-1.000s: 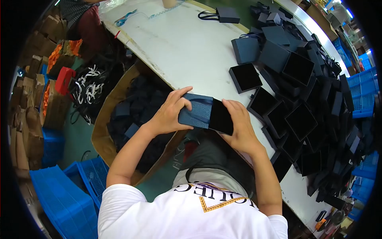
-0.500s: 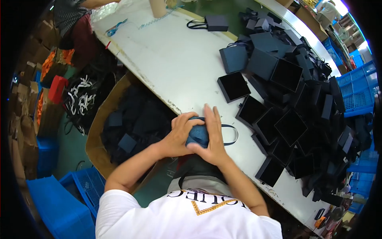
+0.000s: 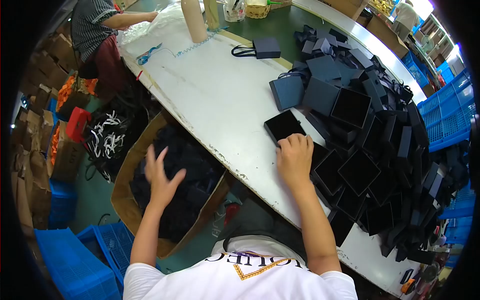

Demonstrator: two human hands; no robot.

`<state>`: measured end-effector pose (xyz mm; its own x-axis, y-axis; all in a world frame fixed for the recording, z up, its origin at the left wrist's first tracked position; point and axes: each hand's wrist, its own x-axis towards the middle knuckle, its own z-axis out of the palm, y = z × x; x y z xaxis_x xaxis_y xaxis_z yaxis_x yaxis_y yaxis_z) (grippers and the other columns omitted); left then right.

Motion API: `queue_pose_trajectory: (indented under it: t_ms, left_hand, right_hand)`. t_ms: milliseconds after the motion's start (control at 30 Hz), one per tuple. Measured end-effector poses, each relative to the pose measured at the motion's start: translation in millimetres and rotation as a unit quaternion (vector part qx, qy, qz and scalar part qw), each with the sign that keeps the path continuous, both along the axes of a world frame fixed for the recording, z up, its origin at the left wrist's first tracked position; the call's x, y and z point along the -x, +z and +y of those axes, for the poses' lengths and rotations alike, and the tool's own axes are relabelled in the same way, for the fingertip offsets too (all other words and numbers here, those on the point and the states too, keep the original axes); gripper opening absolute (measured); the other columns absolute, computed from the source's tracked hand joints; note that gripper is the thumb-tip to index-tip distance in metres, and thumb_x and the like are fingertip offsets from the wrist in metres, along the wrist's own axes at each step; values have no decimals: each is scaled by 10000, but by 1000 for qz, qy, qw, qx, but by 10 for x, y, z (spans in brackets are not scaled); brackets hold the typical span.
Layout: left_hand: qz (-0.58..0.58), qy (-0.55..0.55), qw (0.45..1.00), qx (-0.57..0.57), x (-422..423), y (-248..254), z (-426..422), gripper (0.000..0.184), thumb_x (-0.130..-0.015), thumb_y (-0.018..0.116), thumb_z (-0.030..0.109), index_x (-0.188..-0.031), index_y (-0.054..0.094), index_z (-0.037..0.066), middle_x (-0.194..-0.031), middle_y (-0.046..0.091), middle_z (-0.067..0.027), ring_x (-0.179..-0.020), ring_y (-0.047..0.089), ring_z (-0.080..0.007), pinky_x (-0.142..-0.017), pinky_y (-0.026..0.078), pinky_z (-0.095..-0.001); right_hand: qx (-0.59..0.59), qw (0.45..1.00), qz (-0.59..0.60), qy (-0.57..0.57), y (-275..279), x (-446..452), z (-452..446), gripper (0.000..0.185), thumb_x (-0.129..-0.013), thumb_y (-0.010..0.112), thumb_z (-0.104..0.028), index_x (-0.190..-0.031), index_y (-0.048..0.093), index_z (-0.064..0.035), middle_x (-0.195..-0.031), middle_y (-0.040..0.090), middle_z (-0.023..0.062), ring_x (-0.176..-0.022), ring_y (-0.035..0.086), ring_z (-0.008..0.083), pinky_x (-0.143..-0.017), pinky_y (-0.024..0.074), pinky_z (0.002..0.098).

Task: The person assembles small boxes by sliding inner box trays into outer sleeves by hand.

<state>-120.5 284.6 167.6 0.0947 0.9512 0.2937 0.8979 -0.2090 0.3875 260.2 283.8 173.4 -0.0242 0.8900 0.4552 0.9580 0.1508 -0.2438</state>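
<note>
My left hand (image 3: 161, 180) is over a large brown carton (image 3: 120, 202), fingers spread and holding nothing. Dark pieces (image 3: 172, 200) lie heaped inside the carton, hard to tell apart. On the white table, my right hand (image 3: 295, 159) has its fingers bent and close together at the near edge of a small black box (image 3: 283, 126), whose dark inside faces up. The fingertips partly cover that edge. Just right of this hand, another open black box (image 3: 330, 171) lies at the rim of a big pile of dark boxes and small bags.
A dark bag with handles (image 3: 266, 48) lies farther back on the table (image 3: 200, 90), near blue scissors (image 3: 148, 54) and a cardboard tube (image 3: 194, 22). Blue crates (image 3: 75, 265) stand at lower left. A co-worker (image 3: 97, 35) stands at the far left table end.
My hands were together around a dark blue piece with a ribbon loop; they have parted. The left moved left over the carton, the right moved up to a black box. The piece is out of both hands.
</note>
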Motion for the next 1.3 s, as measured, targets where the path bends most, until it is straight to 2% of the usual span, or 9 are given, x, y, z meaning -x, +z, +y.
queue_pose_trajectory:
  t_ms: [33, 167, 333, 500, 733, 900, 1033, 1167, 1300]
  left_hand:
    - [-123, -72, 989, -24, -327, 135, 321, 624, -873, 793, 205, -1422, 546, 42, -1590, 407, -242, -1475, 391, -410, -1212, 298, -485]
    - [-221, -242, 945, -24, -1786, 292, 1463, 574, -939, 741, 294, -1388, 564, -16, -1402, 611, -218, -1327, 571, -352, -1131, 426, -423]
    - [-236, -180, 939, 174, -3032, 213, 2285, 587, -911, 777, 338, -1356, 588, 6, -1262, 666, -186, -1139, 648, -291, -968, 520, -392]
    - [-337, -244, 838, 354, -2704, 274, 2330, 352, -906, 757, 201, -1208, 655, 51, -1128, 673, -48, -973, 614, -124, -784, 518, -289]
    - [-208, -398, 774, 447, -1481, 610, 1870, 229, -851, 724, -29, -1040, 668, 88, -1165, 682, -28, -1061, 612, -127, -958, 481, -286]
    - [-218, -410, 755, 462, -1540, 498, 1583, 129, -871, 669, -66, -848, 663, 60, -1308, 679, -92, -1174, 599, -159, -1018, 469, -330]
    - [-102, -486, 864, 81, -1690, 291, 1245, 139, -827, 590, -114, -782, 602, 17, -1460, 571, -216, -1208, 637, -316, -1010, 493, -353]
    - [-65, -427, 883, 183, -1637, 455, 709, 74, -825, 617, -33, -818, 580, 31, -1549, 469, -235, -1250, 593, -427, -1008, 505, -426]
    - [10, -384, 923, 33, -1562, 445, 322, 427, -783, 845, 287, -994, 569, 38, -1569, 395, -296, -1210, 601, -457, -970, 522, -460]
  right_hand:
    - [-3, 1000, 20, 15, 36, 78, -26, 121, -825, 702, -73, -935, 695, -24, -1015, 616, 148, -1128, 565, 354, -1107, 378, 579]
    - [9, 995, 57, 80, 281, 384, -336, 95, -823, 677, -73, -910, 668, -36, -965, 596, 127, -1082, 581, 337, -1121, 370, 602]
    - [23, 992, 71, 100, 428, 537, -845, 101, -832, 661, -74, -929, 675, -49, -938, 583, 96, -1001, 600, 290, -1119, 385, 590]
    - [66, 990, 64, 111, 438, 505, -1140, 207, -808, 770, -94, -996, 696, -48, -963, 613, 74, -982, 621, 276, -1100, 410, 531]
    - [68, 987, 98, 109, 388, 350, -1419, 168, -828, 742, -113, -952, 661, -33, -912, 575, 105, -881, 581, 296, -804, 453, 433]
    - [111, 987, 115, 24, 335, 270, -1527, 284, -809, 809, -132, -1018, 672, 2, -946, 586, 121, -881, 578, 311, -774, 476, 419]
    - [86, 985, 149, -23, 424, 189, -1590, 416, -792, 843, -167, -1102, 673, 52, -1094, 624, 163, -980, 607, 356, -812, 515, 448]
    - [46, 990, 128, -37, 550, 98, -1565, 442, -789, 849, -206, -1115, 679, 40, -1213, 623, 183, -1071, 616, 373, -868, 518, 442]
    - [9, 995, 101, 8, 603, 120, -1216, 445, -771, 853, -217, -1126, 687, -5, -1198, 625, 170, -1069, 614, 363, -854, 512, 434]
